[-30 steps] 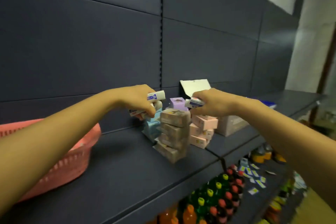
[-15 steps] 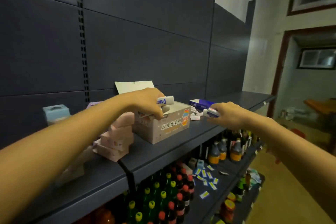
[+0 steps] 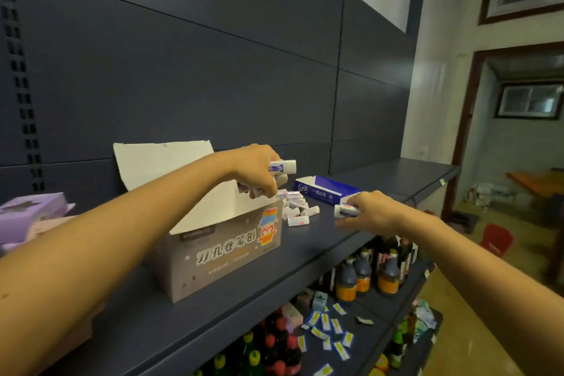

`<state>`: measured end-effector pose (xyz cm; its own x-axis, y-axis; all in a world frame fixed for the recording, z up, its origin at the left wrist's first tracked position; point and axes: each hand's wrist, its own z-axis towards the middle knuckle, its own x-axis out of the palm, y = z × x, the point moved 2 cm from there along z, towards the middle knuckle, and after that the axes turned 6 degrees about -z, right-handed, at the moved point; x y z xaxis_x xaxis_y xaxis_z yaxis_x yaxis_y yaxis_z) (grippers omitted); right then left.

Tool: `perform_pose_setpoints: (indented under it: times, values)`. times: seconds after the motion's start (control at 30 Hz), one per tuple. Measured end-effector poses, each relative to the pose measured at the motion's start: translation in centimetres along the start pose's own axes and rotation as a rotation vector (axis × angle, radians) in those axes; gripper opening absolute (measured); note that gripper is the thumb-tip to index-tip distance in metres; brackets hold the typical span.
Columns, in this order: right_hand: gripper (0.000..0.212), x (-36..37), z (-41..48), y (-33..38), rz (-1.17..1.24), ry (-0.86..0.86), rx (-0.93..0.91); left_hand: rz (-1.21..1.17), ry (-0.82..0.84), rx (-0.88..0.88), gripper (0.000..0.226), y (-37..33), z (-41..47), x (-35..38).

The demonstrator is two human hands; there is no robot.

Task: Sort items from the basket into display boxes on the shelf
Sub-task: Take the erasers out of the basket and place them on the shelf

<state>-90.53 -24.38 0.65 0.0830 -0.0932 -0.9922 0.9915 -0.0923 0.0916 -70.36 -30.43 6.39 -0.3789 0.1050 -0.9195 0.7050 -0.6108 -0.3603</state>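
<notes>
My left hand [image 3: 259,172] grips several small white erasers [image 3: 283,167] and hovers over the back right corner of an open grey display box [image 3: 222,249] on the dark shelf [image 3: 311,249]. Farther right, my right hand [image 3: 370,213] holds more white erasers [image 3: 343,209] just above the shelf surface. A pile of loose white erasers [image 3: 297,212] lies between the grey box and a low blue display box [image 3: 326,191] at the back. The basket is out of view.
A purple box [image 3: 29,210] sits at the far left of the shelf. Lower shelves carry dark sauce bottles [image 3: 364,273], colourful bottles [image 3: 271,348] and scattered small packets [image 3: 326,327]. A red stool [image 3: 496,238] and a doorway stand to the right.
The view has swung right along the shelf, away from the pink basket and stacked boxes. Both hands carried their erasers over to the grey box and the eraser pile; my right hand has lowered toward the shelf.
</notes>
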Motion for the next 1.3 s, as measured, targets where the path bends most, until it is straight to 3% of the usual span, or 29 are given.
perform_pose_setpoints:
  times: [0.17, 0.4, 0.77, 0.93, 1.13, 1.3]
  values:
    - [0.047, 1.1, 6.7, -1.0, -0.011, -0.059, -0.014, 0.072, -0.009, -0.034, 0.026, 1.1, 6.6, 0.6]
    - [0.050, 4.2, 15.3, -1.9, 0.089, 0.145, -0.134, 0.136, 0.027, -0.092, 0.039, 2.5, 12.6, 2.0]
    - [0.044, 6.6, 25.8, -2.2, 0.196, 0.157, -0.463, 0.181, 0.029, -0.316, 0.039, 5.1, 16.6, 4.6]
    - [0.053, 7.7, 28.4, -2.6, 0.052, 0.230, -0.622, 0.207, 0.025, -0.466, 0.039, 6.1, 18.3, 4.9]
    - [0.045, 5.6, 30.5, -4.7, 0.032, 0.125, -0.776, 0.228, 0.079, -0.590, 0.038, 6.4, 20.4, 5.8]
    - [0.035, 4.0, 32.4, -6.6, 0.087, 0.049, -0.803, 0.219, 0.142, -0.654, 0.034, 6.5, 22.7, 7.0]
